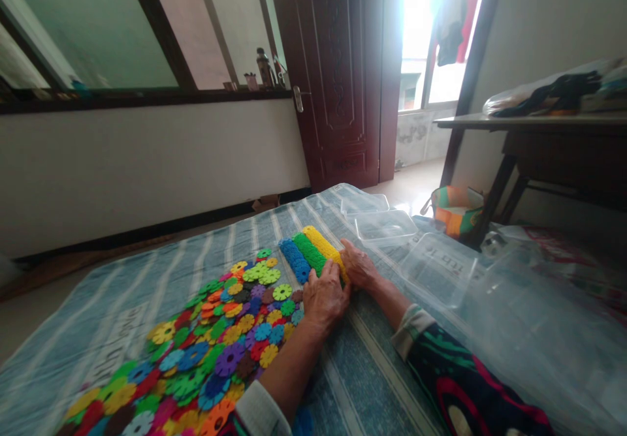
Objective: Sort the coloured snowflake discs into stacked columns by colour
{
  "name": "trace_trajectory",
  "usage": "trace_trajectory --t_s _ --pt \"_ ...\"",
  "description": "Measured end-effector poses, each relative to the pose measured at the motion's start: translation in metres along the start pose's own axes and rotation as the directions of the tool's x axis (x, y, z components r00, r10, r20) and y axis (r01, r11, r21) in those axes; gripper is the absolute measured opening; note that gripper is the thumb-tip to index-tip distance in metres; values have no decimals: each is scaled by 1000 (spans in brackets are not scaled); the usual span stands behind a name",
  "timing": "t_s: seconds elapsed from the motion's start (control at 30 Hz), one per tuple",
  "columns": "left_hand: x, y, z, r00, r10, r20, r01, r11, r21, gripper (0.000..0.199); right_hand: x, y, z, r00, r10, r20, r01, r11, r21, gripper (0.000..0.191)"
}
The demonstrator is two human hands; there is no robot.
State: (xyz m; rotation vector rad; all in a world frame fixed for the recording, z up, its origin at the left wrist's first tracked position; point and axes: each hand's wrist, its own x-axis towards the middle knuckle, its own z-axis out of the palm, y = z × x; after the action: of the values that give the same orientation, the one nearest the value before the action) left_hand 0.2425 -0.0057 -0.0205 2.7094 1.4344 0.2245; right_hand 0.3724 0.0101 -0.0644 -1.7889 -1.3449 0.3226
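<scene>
Three rows of plastic snowflake discs lie side by side on the striped cloth: a blue row [294, 261], a green row [308, 252] and a yellow row [321, 243]. My left hand [325, 299] is bent over the near ends of the green and yellow rows, its fingers touching them. Along the right side of the yellow row, my right hand [360, 266] curls its fingers against the near end. Both hands are closed about the yellow row, though its near end is partly hidden. Left of my left hand spreads a pile of loose multicoloured snowflake discs [230, 335].
Clear plastic boxes [385, 227] and a transparent lid or box [441, 269] sit to the right on the cloth [343, 364]. Beyond them are an orange and green bag [456, 211] and a desk [539, 123]. A dark red door [337, 77] stands at the back.
</scene>
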Motion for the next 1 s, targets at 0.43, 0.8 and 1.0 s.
trace_trajectory --t_s 0.43,0.8,1.0 --pt "-1 -6 6 997 48 -57 -47 999 15 53 1 0 -11 985 118 -124 -101 985 137 41" --pt "-28 -29 -12 983 86 -161 -92 995 -31 46 -13 2 -19 991 98 -95 -84 987 139 40" --pt "-66 -85 -36 981 132 -145 -140 989 -45 33 -48 4 -28 999 47 6 -47 998 -42 57"
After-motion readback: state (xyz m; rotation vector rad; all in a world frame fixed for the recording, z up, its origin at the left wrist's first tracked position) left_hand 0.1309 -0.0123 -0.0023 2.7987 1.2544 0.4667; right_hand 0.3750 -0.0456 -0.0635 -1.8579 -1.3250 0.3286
